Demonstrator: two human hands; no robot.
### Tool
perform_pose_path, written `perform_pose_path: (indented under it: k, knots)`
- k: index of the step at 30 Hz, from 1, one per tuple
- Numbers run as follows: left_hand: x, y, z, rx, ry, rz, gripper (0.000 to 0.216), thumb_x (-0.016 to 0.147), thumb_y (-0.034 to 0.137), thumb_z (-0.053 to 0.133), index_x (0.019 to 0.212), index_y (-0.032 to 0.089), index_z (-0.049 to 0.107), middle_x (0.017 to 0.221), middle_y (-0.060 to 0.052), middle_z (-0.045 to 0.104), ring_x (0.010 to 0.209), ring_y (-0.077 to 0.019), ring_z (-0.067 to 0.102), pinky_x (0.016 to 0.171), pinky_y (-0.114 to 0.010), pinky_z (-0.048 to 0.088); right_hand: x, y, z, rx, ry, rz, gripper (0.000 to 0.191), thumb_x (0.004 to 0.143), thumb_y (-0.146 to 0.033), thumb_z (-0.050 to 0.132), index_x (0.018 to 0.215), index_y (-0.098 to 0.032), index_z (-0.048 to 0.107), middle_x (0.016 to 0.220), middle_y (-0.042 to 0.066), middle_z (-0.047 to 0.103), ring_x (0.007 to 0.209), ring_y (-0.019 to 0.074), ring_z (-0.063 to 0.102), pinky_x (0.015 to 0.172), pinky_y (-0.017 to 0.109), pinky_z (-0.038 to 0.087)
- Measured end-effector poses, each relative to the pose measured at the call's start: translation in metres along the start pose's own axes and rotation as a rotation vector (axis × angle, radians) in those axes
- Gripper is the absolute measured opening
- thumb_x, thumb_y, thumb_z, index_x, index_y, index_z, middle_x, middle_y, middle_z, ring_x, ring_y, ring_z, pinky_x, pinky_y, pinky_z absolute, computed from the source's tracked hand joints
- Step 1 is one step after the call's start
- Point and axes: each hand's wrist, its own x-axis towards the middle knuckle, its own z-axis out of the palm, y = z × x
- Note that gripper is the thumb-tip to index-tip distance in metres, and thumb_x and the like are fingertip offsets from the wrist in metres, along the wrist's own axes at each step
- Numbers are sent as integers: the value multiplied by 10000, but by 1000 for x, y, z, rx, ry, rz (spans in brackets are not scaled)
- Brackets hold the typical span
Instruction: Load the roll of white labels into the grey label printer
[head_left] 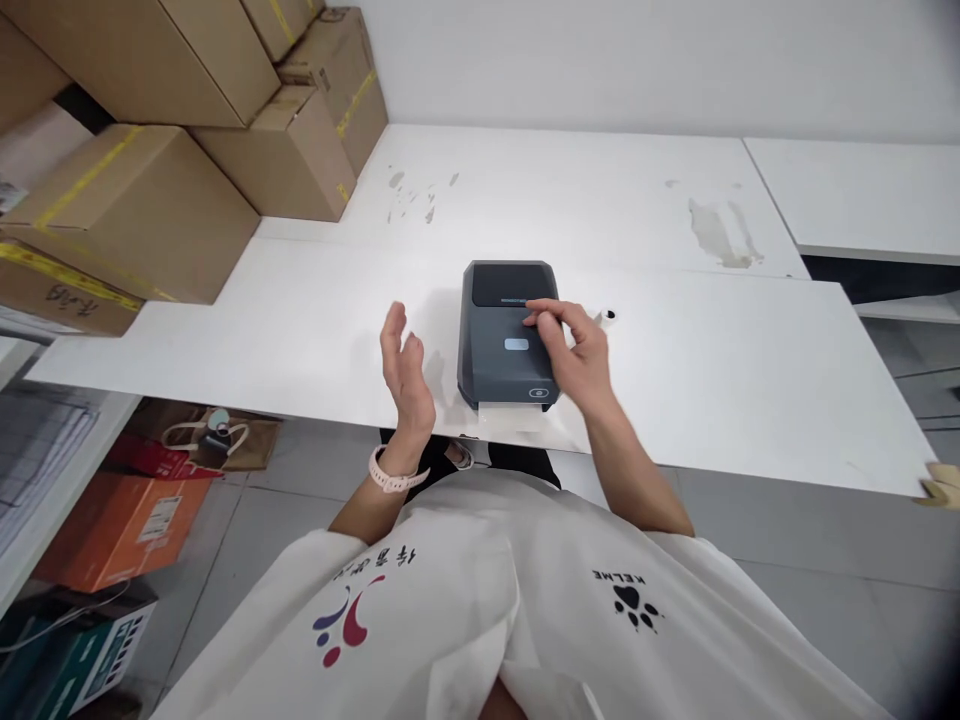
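Note:
A dark grey label printer [506, 365] rests on the white table near its front edge, lid down. A strip of white paper [514, 415] sticks out from its front slot. My left hand [407, 375] is raised to the left of the printer, fingers apart, holding nothing and not touching it. Over the printer's right side hovers my right hand [577, 350], its fingers loosely bent and apart with nothing seen in them. Whether its fingertips touch the lid I cannot tell. A small white roll [607, 317] lies just behind my right hand, partly hidden.
Cardboard boxes [142, 210] with yellow tape are stacked on the left of the table [720, 380]. Below, at the left, an orange box [127, 525] and a paper bag [259, 440] stand on the floor. A white wall [637, 60] rises behind the table.

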Motion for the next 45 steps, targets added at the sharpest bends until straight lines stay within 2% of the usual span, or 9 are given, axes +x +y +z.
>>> perform_pose_path:
  k: [3, 6, 12, 23, 27, 31, 37, 40, 45]
  knots:
    - [24, 14, 22, 155, 19, 229, 687, 1004, 703, 314, 1601, 362, 317, 1714, -35, 330, 1619, -290, 236, 1314, -504, 217, -13, 7, 12, -116, 62, -120, 411, 1064, -507, 428, 1360, -293, 616, 1299, 84, 710, 1238, 283, 622, 1092, 537, 467]
    - [46, 21, 46, 336, -136, 381, 673, 1007, 694, 311, 1583, 348, 356, 1739, -29, 279, 1648, -299, 115, 1330, -526, 114, -22, 17, 16, -161, 48, -152, 495, 1064, -483, 433, 1528, -310, 440, 1553, 102, 536, 1454, 295, 473, 1196, 572, 385]
    - [50, 15, 75, 585, -404, 488, 661, 1027, 638, 297, 1560, 268, 418, 1741, -112, 275, 1650, -322, 97, 1311, -610, 18, -46, 28, 25, -101, 38, 61, 651, 1061, -523, 427, 1643, -353, 189, 1732, 91, 262, 1623, 287, 220, 1282, 608, 276]
    - [46, 7, 79, 607, -464, 508, 614, 1020, 639, 333, 1486, 275, 498, 1685, -113, 386, 1610, -321, 228, 1308, -608, 36, -54, 23, 38, -56, 175, 84, 586, 1061, -473, 429, 1618, -352, 290, 1677, 70, 377, 1575, 270, 342, 1278, 579, 323]
    - [26, 2, 61, 456, -259, 490, 535, 1014, 627, 382, 1353, 256, 566, 1493, -140, 560, 1475, -299, 426, 1256, -548, 242, -54, 24, 38, 14, 192, 83, 557, 1045, -473, 475, 1574, -329, 382, 1668, 78, 399, 1568, 265, 360, 1290, 546, 317]
    - [-41, -18, 18, 195, 127, 270, 379, 1005, 577, 463, 958, 227, 599, 892, -45, 618, 863, -184, 598, 862, -366, 500, -53, 22, 34, 29, 171, 88, 514, 1042, -478, 474, 1535, -338, 435, 1676, 64, 390, 1577, 261, 347, 1298, 545, 301]
    - [-95, -18, -7, -40, -580, -488, 503, 911, 604, 585, 636, 182, 599, 570, 29, 505, 510, -91, 422, 557, -273, 361, -53, 20, 32, 8, 154, 87, 495, 1035, -487, 481, 1509, -348, 462, 1675, 61, 390, 1577, 257, 346, 1289, 560, 305]
    - [-82, -3, -2, -198, -671, -688, 453, 848, 582, 665, 662, 168, 667, 518, 43, 496, 454, -62, 356, 502, -255, 274, -51, 23, 31, 59, 144, 101, 510, 1018, -482, 515, 1505, -339, 465, 1675, 65, 388, 1579, 254, 340, 1288, 539, 309]
    - [-74, 5, -3, -247, -676, -711, 386, 824, 492, 699, 622, 164, 688, 473, 39, 510, 448, -60, 372, 493, -250, 266, -40, 24, 25, 122, 51, 190, 643, 924, -432, 626, 1527, -332, 430, 1717, 67, 305, 1610, 263, 255, 1297, 534, 271]
